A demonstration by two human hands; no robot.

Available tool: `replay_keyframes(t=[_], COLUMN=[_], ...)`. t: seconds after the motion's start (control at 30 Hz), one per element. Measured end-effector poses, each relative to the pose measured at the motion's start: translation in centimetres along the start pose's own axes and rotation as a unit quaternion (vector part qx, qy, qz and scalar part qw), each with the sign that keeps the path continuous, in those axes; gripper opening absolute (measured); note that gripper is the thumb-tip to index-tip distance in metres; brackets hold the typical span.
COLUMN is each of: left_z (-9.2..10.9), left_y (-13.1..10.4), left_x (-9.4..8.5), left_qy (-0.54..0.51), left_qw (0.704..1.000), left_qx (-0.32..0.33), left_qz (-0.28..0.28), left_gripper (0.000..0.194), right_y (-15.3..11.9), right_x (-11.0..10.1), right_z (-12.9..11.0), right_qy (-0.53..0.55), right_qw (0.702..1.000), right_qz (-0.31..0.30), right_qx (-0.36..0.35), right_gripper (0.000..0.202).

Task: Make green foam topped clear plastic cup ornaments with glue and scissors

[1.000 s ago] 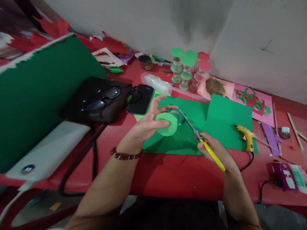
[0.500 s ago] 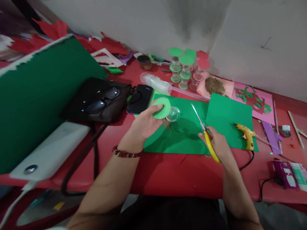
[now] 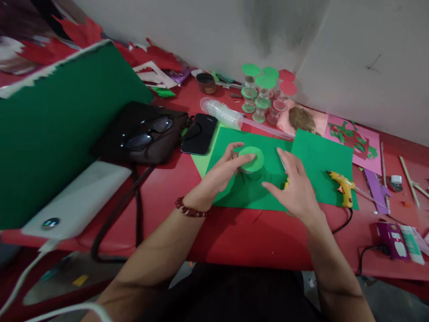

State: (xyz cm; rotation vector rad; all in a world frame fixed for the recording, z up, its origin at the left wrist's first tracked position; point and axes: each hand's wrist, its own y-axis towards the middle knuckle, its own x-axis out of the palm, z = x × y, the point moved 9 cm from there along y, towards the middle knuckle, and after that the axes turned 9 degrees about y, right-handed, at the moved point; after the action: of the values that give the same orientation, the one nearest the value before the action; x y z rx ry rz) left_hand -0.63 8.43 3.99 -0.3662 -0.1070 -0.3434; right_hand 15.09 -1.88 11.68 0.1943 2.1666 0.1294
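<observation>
Inward of the desk's (image 3: 234,237) front edge, a green disc (image 3: 252,162) was held by the half-closed left hand (image 3: 224,172); scissors (image 3: 286,184) were part-hidden by the spread, seemingly empty right hand (image 3: 296,188).

Green disc (image 3: 252,159), plain (glue gun (image 3: 345,185) yellow).

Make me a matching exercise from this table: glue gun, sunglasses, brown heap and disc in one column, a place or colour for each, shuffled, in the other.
1. glue gun | A. under the thumb of the left hand
2. sunglasses | B. yellow
3. brown heap | C. on pink paper
4. disc | D. on the black bag

Pairs: 1-B; 2-D; 3-C; 4-A
</observation>
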Motion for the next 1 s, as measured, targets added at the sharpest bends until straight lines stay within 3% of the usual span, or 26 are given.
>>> replay_keyframes(t=[0.1, 0.17, 0.3, 0.5, 0.67, 1.0], left_z=[-0.1, -0.2, -0.3, -0.9, -2.2, -3.6], left_y=[-0.6, -0.8, -0.6, 0.3, 0.3, -0.3], left_x=[0.9, 1.3, 1.7, 0.8, 1.8, 3.7], left_qy=[0.02, 0.025, -0.044, -0.11, -0.12, -0.173], left_qw=[1.0, 0.999, 0.998, 0.993, 0.988, 0.968], left_qx=[0.005, 0.004, -0.007, -0.023, -0.068, -0.153], left_qz=[-0.016, -0.025, -0.05, -0.026, -0.071, -0.096], left_gripper=[0.052, 0.053, 0.046, 0.044, 0.035, 0.017], right_y=[2.0, 3.1, 3.9, 3.2, 3.0, 2.7], right_x=[1.8, 2.7, 2.5, 2.0, 1.7, 1.3], right_z=[-3.1, -3.2, -0.3, 3.4, 3.6, 2.2], right_qy=[0.093, 0.137, 0.222, 0.395, 0.399, 0.307], right_qw=[0.991, 0.985, 0.973, 0.911, 0.907, 0.946], right_qz=[-0.029, -0.031, 0.04, 0.105, 0.126, 0.101], right_qx=[-0.093, -0.102, -0.047, 0.057, 0.052, -0.028], right_gripper=[0.079, 0.07, 0.054, 0.06, 0.06, 0.064])
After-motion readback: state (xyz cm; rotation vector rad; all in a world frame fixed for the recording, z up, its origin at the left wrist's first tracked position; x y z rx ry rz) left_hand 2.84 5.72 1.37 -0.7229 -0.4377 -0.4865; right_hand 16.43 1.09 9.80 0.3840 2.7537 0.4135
